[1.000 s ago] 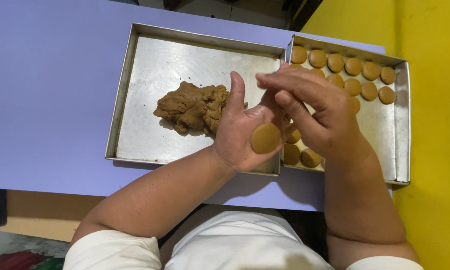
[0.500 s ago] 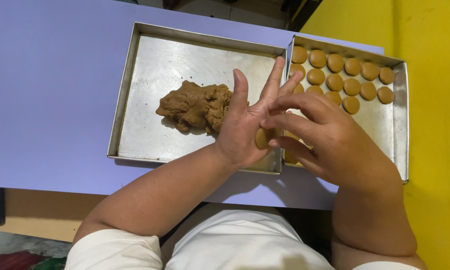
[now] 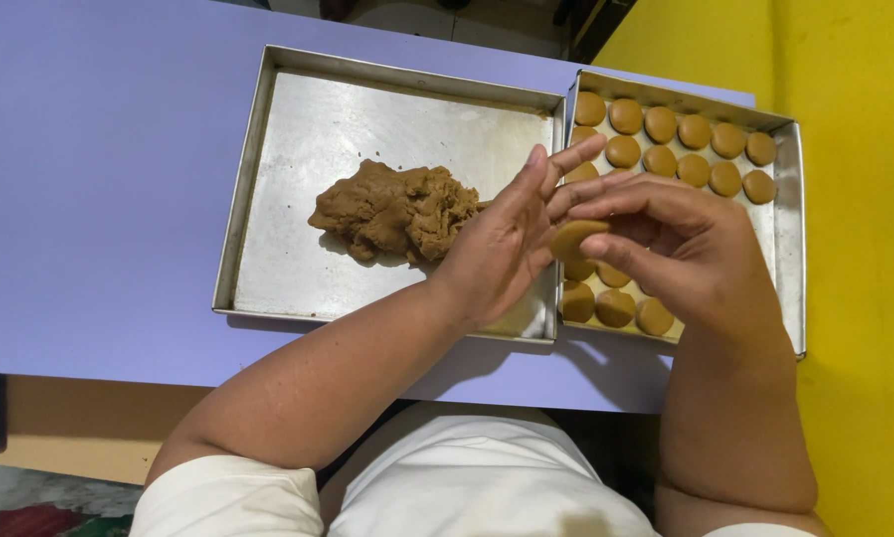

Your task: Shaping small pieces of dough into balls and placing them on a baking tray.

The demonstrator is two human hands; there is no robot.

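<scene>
Holding a small flat tan dough disc between us: our left hand is spread, palm turned right, fingers fanned toward the trays; our right hand curls over from the right and pinches the disc with thumb and fingertips against the left palm. The disc sits on edge-tilt, its broad face toward the left palm, above the seam where the two trays meet.

Lying to the right and just below the hands: a square steel tray with rows of matching round dough discs. We count about thirteen along the far rows and roughly five more showing at the near edge under the hands; others may be hidden. The right hand is the nearer to this tray, directly over its near half.

To the left: one larger square steel tray, touching the first, holding a single rough brown dough lump, its long axis running left to right, its right end just behind the left hand.

Both trays rest on a lavender table; a yellow wall stands on the right.
</scene>
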